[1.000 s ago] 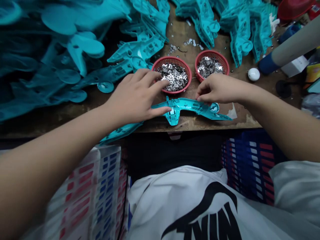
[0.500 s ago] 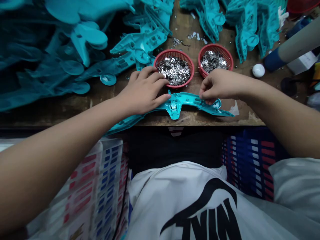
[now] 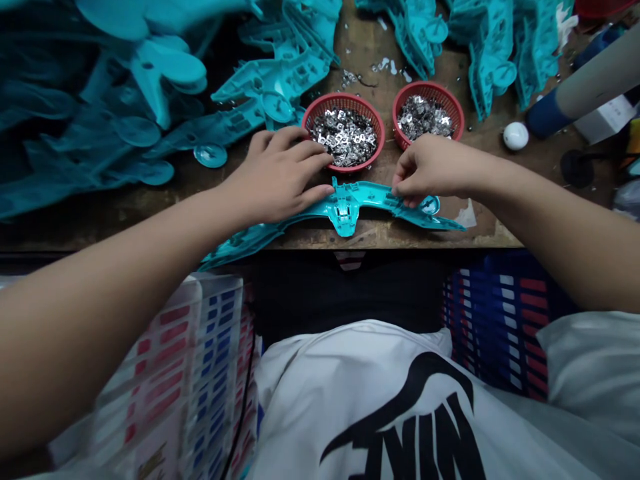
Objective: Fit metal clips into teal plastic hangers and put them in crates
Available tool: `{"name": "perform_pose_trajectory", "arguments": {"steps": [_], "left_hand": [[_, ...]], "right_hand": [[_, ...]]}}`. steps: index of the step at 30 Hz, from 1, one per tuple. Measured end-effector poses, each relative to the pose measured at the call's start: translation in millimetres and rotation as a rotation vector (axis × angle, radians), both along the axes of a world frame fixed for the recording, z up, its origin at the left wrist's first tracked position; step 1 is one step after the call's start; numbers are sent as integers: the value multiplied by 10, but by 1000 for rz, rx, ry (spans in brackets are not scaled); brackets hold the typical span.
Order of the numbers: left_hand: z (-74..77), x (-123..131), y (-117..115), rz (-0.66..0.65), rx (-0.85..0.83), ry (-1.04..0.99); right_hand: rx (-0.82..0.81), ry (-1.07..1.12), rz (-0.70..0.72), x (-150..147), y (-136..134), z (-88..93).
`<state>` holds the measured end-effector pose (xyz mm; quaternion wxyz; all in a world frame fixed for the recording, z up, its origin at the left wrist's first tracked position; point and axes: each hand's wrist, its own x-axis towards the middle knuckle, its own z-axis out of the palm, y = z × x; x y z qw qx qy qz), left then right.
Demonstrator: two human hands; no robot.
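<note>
A long turquoise plastic part lies along the front edge of the table. My left hand rests on its left half, palm down with the fingers spread, fingertips beside the left red basket of small metal pieces. Over the part's right half, my right hand has its thumb and forefinger pinched together; whatever is between them is too small to make out. Just behind this hand stands the right red basket, also holding metal pieces.
Turquoise parts are piled at the left, with more turquoise parts at the back right. A white ball and a grey-blue tube are at the right. Plastic crates stand below the table edge.
The whole view has shifted slightly, moving the table items a little left and up. Both hands keep nearly the same pose over the turquoise part.
</note>
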<state>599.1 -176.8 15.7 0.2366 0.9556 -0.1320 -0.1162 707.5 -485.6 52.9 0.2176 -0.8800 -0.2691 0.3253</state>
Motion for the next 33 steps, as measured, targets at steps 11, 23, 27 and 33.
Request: {"name": "perform_pose_trajectory", "arguments": {"steps": [11,23,27,33], "left_hand": [[101,-26,-50,-90,-42,-45],[-50,-274,-298,-432,119,6],[-26,-299,-285,-325,-103,-81],[83,-443,-382,-107,-583,58]], "right_hand": [[-21,-37,11,29,-4,34],[104,30,-58,-80,86,105],[179,5,-78,-240,183,238],[213,-246,-100,-520,265,397]]}}
